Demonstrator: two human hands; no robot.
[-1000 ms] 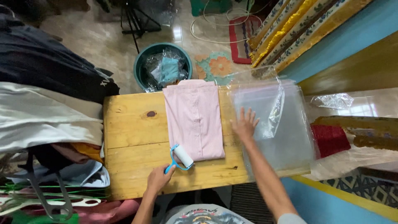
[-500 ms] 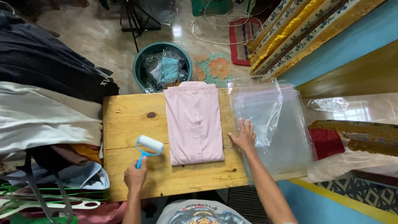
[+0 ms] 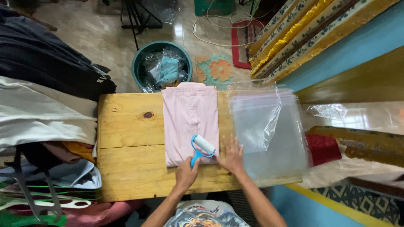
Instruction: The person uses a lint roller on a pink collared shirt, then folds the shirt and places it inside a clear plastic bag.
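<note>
A lint roller (image 3: 203, 145) rests on the near edge of a folded pink shirt (image 3: 191, 122) lying mid-bench (image 3: 130, 138).

Left hand (image 3: 186, 173) fingers curl tight around the blue handle; right hand (image 3: 231, 156) lies flat, fingers spread, at the hem. A hard push could ruck the fabric or nudge the clear bags (image 3: 269, 130) off the edge.

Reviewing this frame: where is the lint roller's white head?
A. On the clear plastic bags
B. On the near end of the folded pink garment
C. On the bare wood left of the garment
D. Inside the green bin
B. The left hand holds the blue-handled lint roller with its head on the near end of the folded pink garment.
</note>
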